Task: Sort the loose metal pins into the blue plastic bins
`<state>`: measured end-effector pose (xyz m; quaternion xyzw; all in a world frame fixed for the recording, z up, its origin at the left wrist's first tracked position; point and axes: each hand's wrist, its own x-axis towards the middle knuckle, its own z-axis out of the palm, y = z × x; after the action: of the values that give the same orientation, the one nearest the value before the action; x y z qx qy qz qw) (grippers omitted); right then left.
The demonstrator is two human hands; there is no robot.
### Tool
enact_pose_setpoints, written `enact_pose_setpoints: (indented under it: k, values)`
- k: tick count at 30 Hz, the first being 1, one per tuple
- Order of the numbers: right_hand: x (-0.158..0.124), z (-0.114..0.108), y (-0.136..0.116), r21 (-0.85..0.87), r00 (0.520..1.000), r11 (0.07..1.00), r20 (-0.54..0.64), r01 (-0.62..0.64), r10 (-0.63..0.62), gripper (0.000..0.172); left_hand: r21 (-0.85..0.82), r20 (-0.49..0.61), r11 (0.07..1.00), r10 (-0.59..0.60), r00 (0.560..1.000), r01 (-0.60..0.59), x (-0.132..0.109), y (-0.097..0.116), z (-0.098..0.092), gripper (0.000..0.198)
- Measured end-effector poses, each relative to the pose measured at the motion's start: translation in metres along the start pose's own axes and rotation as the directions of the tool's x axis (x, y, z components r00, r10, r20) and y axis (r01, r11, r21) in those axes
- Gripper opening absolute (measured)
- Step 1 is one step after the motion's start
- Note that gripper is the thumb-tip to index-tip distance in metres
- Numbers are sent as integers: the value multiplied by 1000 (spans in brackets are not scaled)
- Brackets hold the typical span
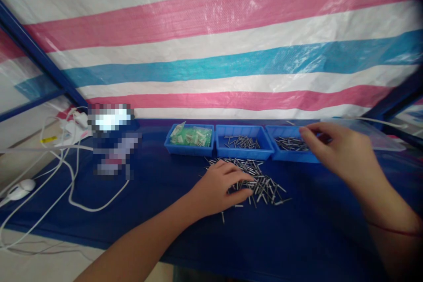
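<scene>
A loose pile of metal blind rivets (264, 187) lies on the blue tabletop (297, 238). My left hand (221, 187) rests at the pile's left side, thumb and fingers apart, its fingertips among the rivets. Over the right blue bin (294, 155), my right hand (343, 152) is raised with thumb and forefinger pinched together. A single rivet (290, 123) shows at those fingertips, seemingly in the pinch. More rivets (287, 143) lie inside that bin, partly hidden by the hand. The middle blue bin (244, 155) also holds rivets (246, 142).
A left blue bin (190, 150) contains green-looking plastic packets (198, 136). White cables (89, 209) loop across the left side near a white mouse (21, 189). Behind the bins hangs a striped plastic sheet (231, 61). A clear plastic sheet or lid (380, 136) lies at right.
</scene>
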<state>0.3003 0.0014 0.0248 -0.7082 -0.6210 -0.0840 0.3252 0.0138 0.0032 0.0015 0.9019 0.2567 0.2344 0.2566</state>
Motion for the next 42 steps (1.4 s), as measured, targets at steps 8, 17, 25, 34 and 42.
enact_pose_setpoints:
  k: [8,17,25,34,42]
  values:
    - [1,9,20,-227,984,974,175,-3,44,41,326,42,944,-63,997,46,-1,-6,9,18]
    - [-17,9,-41,-56,989,996,134,72,-64,32,402,64,915,-54,996,24,1,-6,8,17]
    - [-36,14,-73,275,921,937,264,215,-288,26,345,-36,934,-82,996,90,4,-3,8,17]
    - [-39,17,-81,517,778,833,434,197,-454,27,77,-227,968,-215,950,238,5,-3,0,16]
    - [-42,21,-84,671,815,737,467,-75,-342,28,-468,-249,849,-393,885,246,6,-3,4,19]
